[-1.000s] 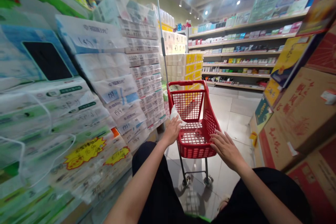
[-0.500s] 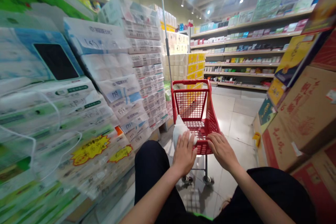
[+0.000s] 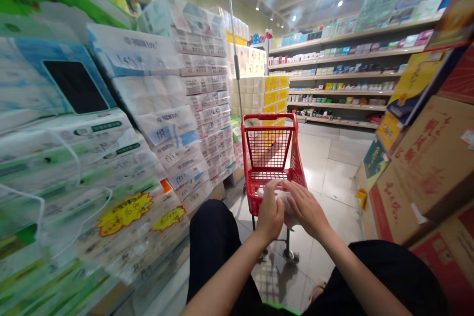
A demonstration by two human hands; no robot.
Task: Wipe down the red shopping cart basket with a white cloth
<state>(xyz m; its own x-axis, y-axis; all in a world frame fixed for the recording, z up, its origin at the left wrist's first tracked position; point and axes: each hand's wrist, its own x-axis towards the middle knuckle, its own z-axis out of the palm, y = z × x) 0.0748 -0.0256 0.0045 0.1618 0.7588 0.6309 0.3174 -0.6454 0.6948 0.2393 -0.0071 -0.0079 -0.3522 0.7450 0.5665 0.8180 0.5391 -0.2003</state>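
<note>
A small red shopping cart (image 3: pixel 268 148) stands in front of my knees. At its near edge, a white cloth or wipe (image 3: pixel 291 212) is bunched between my two hands, and a corner of it hangs below the rim. My left hand (image 3: pixel 272 212) is curled with its thumb up against the left side of the cloth. On the other side my right hand (image 3: pixel 307 210) lies over the cloth, fingers bent slightly and pressed together around it. The fingertips of both hands hide part of the cart's near rim.
Tall stacks of packaged tissue paper (image 3: pixel 207 108) line the left, with a dark-screened phone (image 3: pixel 76 86) resting against them and a white cable (image 3: pixel 77 158) nearby. Cardboard boxes (image 3: pixel 437 153) are piled on the right. Shelves of goods (image 3: pixel 333 74) stand behind the tiled floor (image 3: pixel 333 168).
The white cloth has moved right along the cart's near edge, from the left corner to between my hands. My left hand has moved right and curled. The cart's near end has turned slightly left.
</note>
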